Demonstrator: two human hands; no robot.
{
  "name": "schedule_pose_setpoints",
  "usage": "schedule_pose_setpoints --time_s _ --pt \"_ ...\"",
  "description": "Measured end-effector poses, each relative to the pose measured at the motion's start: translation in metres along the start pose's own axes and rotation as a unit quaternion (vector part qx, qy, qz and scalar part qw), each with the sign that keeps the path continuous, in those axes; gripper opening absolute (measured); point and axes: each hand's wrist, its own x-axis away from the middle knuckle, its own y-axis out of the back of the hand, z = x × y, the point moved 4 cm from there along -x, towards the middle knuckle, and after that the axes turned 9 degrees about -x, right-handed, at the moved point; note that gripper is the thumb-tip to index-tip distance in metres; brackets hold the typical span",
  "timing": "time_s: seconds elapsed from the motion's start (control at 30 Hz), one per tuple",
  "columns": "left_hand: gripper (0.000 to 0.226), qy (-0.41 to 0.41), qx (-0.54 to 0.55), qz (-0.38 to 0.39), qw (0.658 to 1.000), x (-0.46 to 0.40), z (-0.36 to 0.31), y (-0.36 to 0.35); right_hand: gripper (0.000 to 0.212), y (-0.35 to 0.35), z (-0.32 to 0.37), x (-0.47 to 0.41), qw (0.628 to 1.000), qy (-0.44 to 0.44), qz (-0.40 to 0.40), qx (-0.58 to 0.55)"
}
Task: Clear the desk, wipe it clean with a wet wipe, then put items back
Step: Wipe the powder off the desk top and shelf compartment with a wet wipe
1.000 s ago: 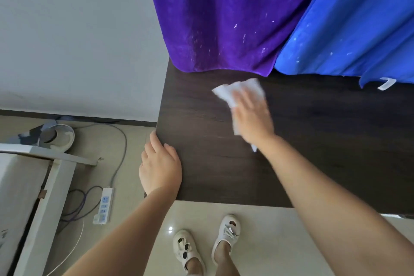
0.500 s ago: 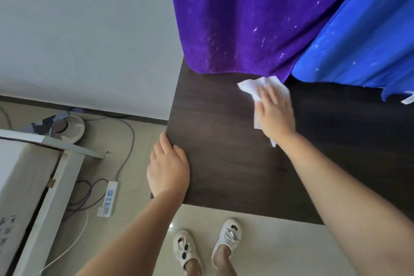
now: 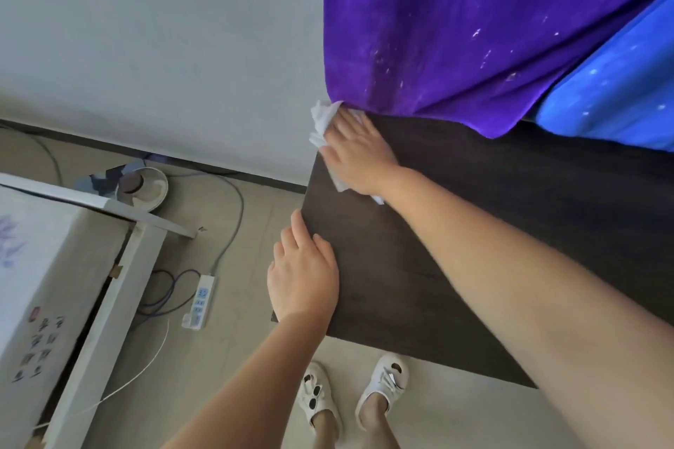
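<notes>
So the desk (image 3: 456, 266) is this big dark wood-grain top, and nothing sits on the part in view, so by my read the clearing is done and this is the wiping stage. A purple curtain (image 3: 456, 29) hangs down onto the back edge, with a blue curtain (image 3: 620, 98) next to it on the right. The right hand (image 3: 359, 153) is pressed flat, fingers spread, pinning the wet wipe (image 3: 321, 120) down at the far left corner of the desk, right where the purple hem touches the wood. The wipe is bunched and pokes out past the fingertips and over the corner. The left hand (image 3: 302, 277) is open and relaxed, lying palm down on the left edge near the front corner, not gripping anything, looks like it's just bracing. Tips for this bit, imo: keep the palm flat so the wipe stays spread instead of balling up, get right into that corner under the curtain, then drag in overlapping strokes along the grain. Watch the hem doesn't get damp or dragged.
</notes>
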Motion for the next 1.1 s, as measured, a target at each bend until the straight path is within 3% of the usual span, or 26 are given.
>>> schedule_pose_setpoints --time_s 0.07,0.13,0.2,0.27,0.43,0.5,0.57,0.7,0.77,0.83,0.93,0.97,1.0,1.1 --pt "0.046 0.003 0.003 0.000 1.000 0.000 0.000 0.001 0.051 0.014 -0.032 0.011 1.000 -0.017 -0.016 -0.012" --pt "0.047 0.001 0.006 -0.001 1.000 0.000 -0.001 0.002 0.050 0.024 -0.063 0.023 0.992 -0.114 -0.047 -0.016" --pt "0.047 0.002 0.011 0.002 1.000 -0.001 -0.001 0.002 0.050 0.022 -0.057 0.021 0.983 -0.169 -0.066 -0.003" --pt "0.047 0.000 0.015 0.004 1.000 0.000 0.000 0.001 0.051 0.010 -0.026 0.010 0.984 -0.169 -0.061 0.007" --pt "0.047 0.002 0.037 0.019 0.999 0.000 0.002 0.001 0.052 -0.016 0.040 0.035 0.998 0.020 0.041 0.034" --pt "0.047 0.006 0.060 0.026 0.998 0.000 0.002 0.003 0.056 -0.018 0.043 0.059 0.989 0.118 0.082 0.034" --pt "0.047 0.007 0.074 0.023 0.997 0.000 0.003 0.004 0.059 -0.008 0.021 0.055 0.984 0.141 0.094 0.056" --pt "0.045 0.017 0.122 0.014 0.992 0.000 0.005 0.005 0.051 0.012 -0.034 0.025 0.992 -0.116 0.023 0.034" --pt "0.044 0.038 0.172 0.012 0.984 0.001 0.009 0.009 0.052 0.005 -0.015 0.034 0.986 -0.167 -0.005 0.031" --pt "0.041 0.075 0.305 0.042 0.949 0.002 0.018 0.008 0.056 -0.018 0.031 0.058 0.991 -0.123 0.025 0.046" --pt "0.041 0.207 0.587 0.152 0.768 -0.003 0.035 0.016 0.065 -0.055 0.109 0.123 0.993 -0.003 0.048 0.109" --pt "0.041 0.235 0.608 0.177 0.737 -0.003 0.041 0.017 0.064 -0.063 0.123 0.146 0.993 0.018 0.046 0.107" --pt "0.039 0.227 0.606 0.196 0.737 -0.003 0.043 0.019 0.060 -0.066 0.128 0.162 0.995 0.040 0.049 0.083" --pt "0.034 0.135 0.529 0.204 0.813 0.005 0.034 0.026 0.052 -0.051 0.096 0.184 0.985 0.117 0.100 0.079"
